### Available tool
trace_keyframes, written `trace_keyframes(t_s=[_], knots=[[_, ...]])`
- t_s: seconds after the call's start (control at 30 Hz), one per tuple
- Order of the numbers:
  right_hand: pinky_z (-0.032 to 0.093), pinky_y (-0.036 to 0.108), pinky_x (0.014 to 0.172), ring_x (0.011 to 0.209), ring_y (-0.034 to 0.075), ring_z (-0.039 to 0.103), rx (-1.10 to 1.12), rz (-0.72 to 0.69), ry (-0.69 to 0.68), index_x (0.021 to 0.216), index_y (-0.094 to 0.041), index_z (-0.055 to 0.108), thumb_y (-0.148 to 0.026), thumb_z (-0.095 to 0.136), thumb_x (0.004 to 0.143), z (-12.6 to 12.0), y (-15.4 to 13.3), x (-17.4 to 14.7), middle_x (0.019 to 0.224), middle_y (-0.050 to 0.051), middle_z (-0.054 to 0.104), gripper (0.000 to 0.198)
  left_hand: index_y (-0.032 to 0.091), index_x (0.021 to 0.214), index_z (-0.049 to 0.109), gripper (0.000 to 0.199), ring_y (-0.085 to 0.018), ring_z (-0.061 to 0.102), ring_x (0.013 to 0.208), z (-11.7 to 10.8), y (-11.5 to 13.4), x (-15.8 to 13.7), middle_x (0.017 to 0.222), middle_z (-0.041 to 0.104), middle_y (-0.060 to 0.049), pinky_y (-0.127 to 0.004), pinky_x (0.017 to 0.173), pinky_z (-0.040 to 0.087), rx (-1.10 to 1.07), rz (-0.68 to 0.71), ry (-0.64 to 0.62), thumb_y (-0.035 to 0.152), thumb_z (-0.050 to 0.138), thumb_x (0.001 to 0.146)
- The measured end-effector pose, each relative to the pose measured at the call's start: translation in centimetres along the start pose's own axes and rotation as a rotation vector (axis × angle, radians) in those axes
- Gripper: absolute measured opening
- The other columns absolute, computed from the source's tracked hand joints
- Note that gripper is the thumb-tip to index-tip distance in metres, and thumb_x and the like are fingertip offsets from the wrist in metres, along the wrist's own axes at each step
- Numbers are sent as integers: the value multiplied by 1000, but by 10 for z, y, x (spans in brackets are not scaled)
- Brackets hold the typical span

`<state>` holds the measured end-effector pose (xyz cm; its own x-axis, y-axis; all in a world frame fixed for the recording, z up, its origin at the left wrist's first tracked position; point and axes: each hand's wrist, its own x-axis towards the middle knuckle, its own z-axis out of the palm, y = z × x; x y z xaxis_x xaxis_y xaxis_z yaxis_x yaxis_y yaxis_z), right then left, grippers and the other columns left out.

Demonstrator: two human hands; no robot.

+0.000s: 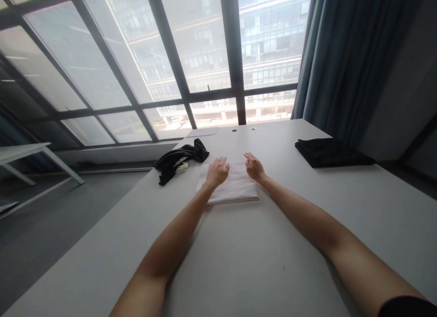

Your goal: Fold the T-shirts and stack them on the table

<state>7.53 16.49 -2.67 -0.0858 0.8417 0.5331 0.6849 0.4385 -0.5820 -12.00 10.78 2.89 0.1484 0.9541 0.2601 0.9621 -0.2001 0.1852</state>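
Note:
A pale, folded piece of cloth lies flat on the white table, its folded edge towards me. Over its left part is my left hand, fingers stretched forward and slightly apart. My right hand is at the cloth's far right edge, with its fingers extended. Neither hand grips anything. Whether the palms press on the cloth or hover just above it, I cannot tell.
Left of the cloth lies a crumpled black garment with white lettering. A folded black cloth rests at the table's right. Blue-grey curtains hang beside the large window. Another table stands at far left.

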Motion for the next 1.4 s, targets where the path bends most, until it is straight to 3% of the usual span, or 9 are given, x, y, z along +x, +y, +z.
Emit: trace_keyframes(t_s=[0.1, 0.23, 0.43, 0.57, 0.83, 0.97, 1.07, 1.2, 1.4], knots=[[29, 35, 125, 148, 18, 41, 17, -43, 5, 145, -8, 57, -8, 35, 93, 2, 1, 0, 153, 12, 55, 56, 17, 155, 41, 55, -32, 31, 153, 20, 49, -32, 162, 40, -15, -57, 121, 25, 0, 267, -128, 43, 29, 108], [28, 36, 125, 149, 19, 39, 18, -71, -139, 144, -7, 58, -10, 35, 93, -2, 10, 1, 154, 13, 53, 56, 8, 159, 33, 69, -34, 24, 155, 41, 81, -66, 166, 30, -22, -56, 123, 22, 38, 333, -193, 53, 27, 107], [22, 51, 125, 158, 25, 16, -123, -86, -298, 160, -12, 35, -23, 37, 101, -8, 11, -1, 170, 12, 24, 60, 5, 161, 27, 84, -39, 20, 156, 37, 78, -78, 166, 27, -25, -56, 124, 18, 84, 315, -193, 66, 24, 103], [23, 54, 124, 156, 27, 23, -199, -9, -451, 156, -15, 43, -29, 38, 104, -7, 7, -4, 166, 15, 32, 55, 4, 161, 25, 90, -41, 22, 155, 38, 81, -80, 166, 24, -28, -56, 123, 20, 90, 319, -193, 71, 27, 100], [22, 51, 124, 155, 26, 25, -215, 48, -437, 153, -16, 47, -33, 36, 106, -4, 9, -6, 166, 15, 33, 51, 3, 161, 26, 86, -40, 22, 155, 35, 82, -80, 166, 25, -27, -55, 123, 20, 118, 322, -203, 67, 28, 102], [28, 39, 122, 150, 22, 36, -197, 59, -246, 150, -13, 50, -31, 43, 104, -9, 7, -1, 161, 16, 43, 50, 4, 160, 29, 83, -40, 23, 155, 34, 82, -80, 165, 27, -26, -55, 123, 20, 145, 323, -196, 64, 27, 103], [35, 36, 118, 140, 23, 46, -242, 77, -133, 145, -14, 53, -29, 48, 101, -32, 11, 6, 151, 15, 53, 47, 6, 159, 33, 80, -39, 24, 155, 35, 81, -79, 165, 28, -26, -55, 123, 21, 155, 323, -186, 63, 28, 103], [42, 43, 110, 132, 30, 48, -483, 129, -134, 138, -16, 57, -28, 58, 95, -92, 37, 5, 143, 18, 55, 45, 8, 158, 35, 77, -39, 24, 155, 38, 79, -76, 165, 29, -25, -56, 122, 23, 149, 316, -177, 62, 31, 103], [45, 46, 100, 127, 37, 49, -888, 348, -152, 126, -13, 63, -32, 67, 91, -176, 95, -35, 137, 24, 54, 41, 8, 158, 35, 76, -37, 24, 155, 41, 80, -73, 166, 27, -24, -54, 123, 21, 128, 300, -181, 60, 33, 102]])
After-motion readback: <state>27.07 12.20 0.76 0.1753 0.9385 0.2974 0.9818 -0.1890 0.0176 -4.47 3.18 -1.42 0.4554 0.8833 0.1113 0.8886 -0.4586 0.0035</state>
